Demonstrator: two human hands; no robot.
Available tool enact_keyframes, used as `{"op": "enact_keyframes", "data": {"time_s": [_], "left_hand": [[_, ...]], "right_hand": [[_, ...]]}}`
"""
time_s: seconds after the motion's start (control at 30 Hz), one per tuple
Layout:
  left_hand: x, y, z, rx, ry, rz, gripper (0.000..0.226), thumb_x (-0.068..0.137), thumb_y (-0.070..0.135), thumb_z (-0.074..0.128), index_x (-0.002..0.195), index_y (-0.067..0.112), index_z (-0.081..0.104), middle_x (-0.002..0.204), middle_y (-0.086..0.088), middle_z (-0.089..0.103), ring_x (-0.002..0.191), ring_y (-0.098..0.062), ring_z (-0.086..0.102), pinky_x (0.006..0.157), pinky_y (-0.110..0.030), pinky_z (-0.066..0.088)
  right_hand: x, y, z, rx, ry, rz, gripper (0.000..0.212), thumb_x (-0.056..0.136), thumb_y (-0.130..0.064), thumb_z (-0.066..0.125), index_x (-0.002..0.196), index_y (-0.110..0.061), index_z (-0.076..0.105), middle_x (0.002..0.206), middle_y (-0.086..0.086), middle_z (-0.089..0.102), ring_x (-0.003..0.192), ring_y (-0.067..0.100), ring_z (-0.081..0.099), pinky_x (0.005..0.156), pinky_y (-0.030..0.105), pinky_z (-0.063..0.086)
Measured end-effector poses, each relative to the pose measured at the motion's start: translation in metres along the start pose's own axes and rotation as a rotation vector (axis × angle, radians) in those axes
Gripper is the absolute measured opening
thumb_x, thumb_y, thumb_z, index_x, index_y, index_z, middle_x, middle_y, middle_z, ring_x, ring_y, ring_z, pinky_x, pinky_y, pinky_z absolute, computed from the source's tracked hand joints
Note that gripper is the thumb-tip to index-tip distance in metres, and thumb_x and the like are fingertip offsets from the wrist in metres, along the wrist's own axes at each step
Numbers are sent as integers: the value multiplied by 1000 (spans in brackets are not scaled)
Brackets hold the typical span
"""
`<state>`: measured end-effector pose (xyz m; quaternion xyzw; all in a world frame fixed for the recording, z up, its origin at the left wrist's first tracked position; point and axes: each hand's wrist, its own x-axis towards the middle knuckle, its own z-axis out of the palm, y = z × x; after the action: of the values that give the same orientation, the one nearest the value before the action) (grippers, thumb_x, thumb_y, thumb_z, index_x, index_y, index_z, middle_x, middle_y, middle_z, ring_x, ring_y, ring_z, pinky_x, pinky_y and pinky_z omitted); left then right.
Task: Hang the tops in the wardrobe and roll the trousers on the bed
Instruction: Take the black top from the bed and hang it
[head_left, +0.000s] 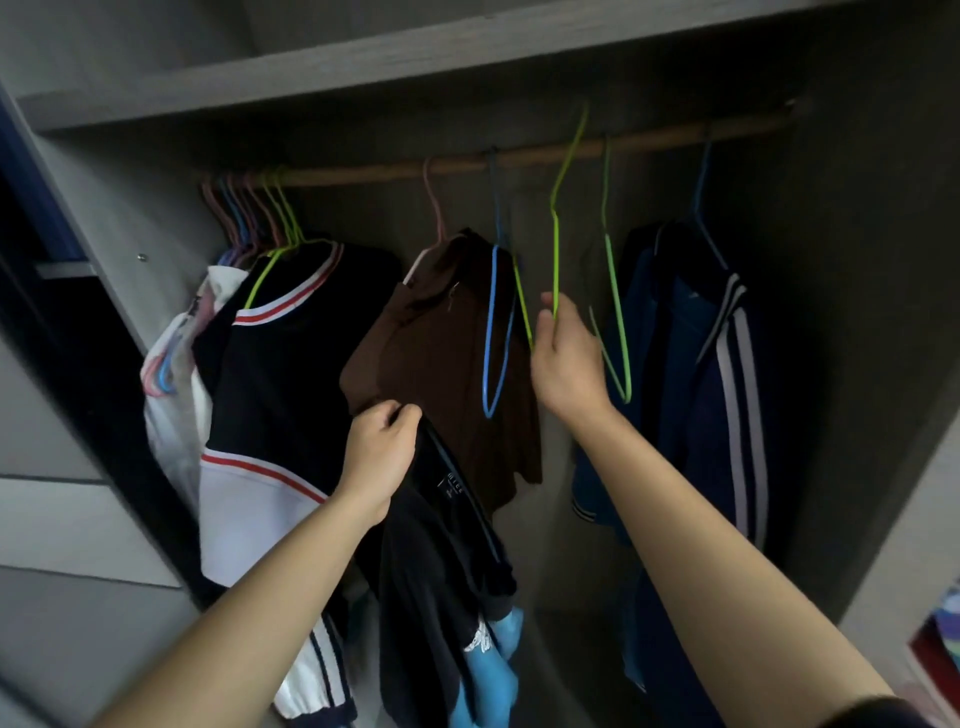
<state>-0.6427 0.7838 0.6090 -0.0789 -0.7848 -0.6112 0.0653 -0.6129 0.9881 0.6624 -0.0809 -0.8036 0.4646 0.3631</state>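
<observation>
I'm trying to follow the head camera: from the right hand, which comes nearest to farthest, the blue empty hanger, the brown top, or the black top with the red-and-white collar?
From the right hand:
1. Blue empty hanger, just to its left.
2. Brown top, behind and left of that hanger.
3. Black top with the red-and-white collar, far left.

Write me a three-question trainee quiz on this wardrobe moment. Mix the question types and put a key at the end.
1. True or false: the green hanger in the right hand has its hook over the rail.
2. What does the left hand hold? A) a black top B) a blue hanger C) trousers
3. Fill in: the empty blue hanger hangs in front of the ____ top.

Key: 1 false, the hook is tilted clear of the rail; 2 A; 3 brown.
</observation>
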Motion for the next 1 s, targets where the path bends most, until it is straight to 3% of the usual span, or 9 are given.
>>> {"op": "enact_keyframes", "data": {"time_s": [0.13,0.27,0.4,0.47,0.57,0.7,0.83,0.9,1.0], "left_hand": [[4,-10,3,31,-77,-3,36,89,32,52,90,-4,57,80,-2,54,73,-14,50,64,-32,38],[1,-22,0,103,-135,4,41,87,35,52,93,-6,54,75,-3,51,68,-11,48,58,-26,38],[-7,-30,-2,120,-216,15,39,89,33,53,89,-6,53,75,-3,50,70,-13,47,58,-27,37],[-14,-31,-7,109,-256,34,39,88,32,53,85,-6,48,70,-5,46,65,-15,45,57,-31,35],[-23,-33,-20,76,-325,56,39,89,31,52,83,-7,44,70,-4,46,65,-16,43,60,-34,34],[-26,-37,-41,42,-370,45,34,90,29,53,79,-1,46,68,-4,44,64,-15,43,58,-33,36],[-24,-55,-63,41,-397,13,28,89,33,55,73,10,50,57,6,42,55,-10,42,53,-29,35],[-26,-68,-69,51,-439,3,28,90,34,54,70,16,48,51,11,38,49,-7,38,51,-26,34],[-37,-87,-70,74,-480,7,31,91,32,54,65,18,43,44,14,37,39,-2,34,44,-22,31]], "right_hand": [[-57,19,-6,82,37,-119,26,107,-33,32,128,-27,47,66,-8,54,51,5,49,49,17,36],[-132,50,1,107,128,-105,10,104,-38,42,102,-30,48,68,-7,51,58,10,49,53,18,37],[-176,56,6,77,239,-23,24,102,-50,39,85,-33,44,72,-7,53,60,12,49,53,19,37],[-193,54,5,54,309,-4,27,102,-53,36,85,-34,45,75,-2,56,62,17,52,52,23,42],[-219,41,2,-52,374,-51,24,101,-56,37,87,-37,44,74,-6,54,64,15,52,55,18,39],[-246,8,13,-101,437,-12,25,98,-63,38,92,-41,49,72,-3,58,63,13,57,54,20,44],[-284,-15,35,-76,465,25,32,95,-70,38,97,-42,54,61,-3,51,48,8,43,45,16,35],[-313,-16,43,-107,424,64,32,97,-67,35,103,-42,54,57,-3,47,46,11,38,45,24,34],[-357,-15,47,-179,364,161,18,99,-46,46,117,-48,46,60,0,52,48,12,44,51,31,41]]}}
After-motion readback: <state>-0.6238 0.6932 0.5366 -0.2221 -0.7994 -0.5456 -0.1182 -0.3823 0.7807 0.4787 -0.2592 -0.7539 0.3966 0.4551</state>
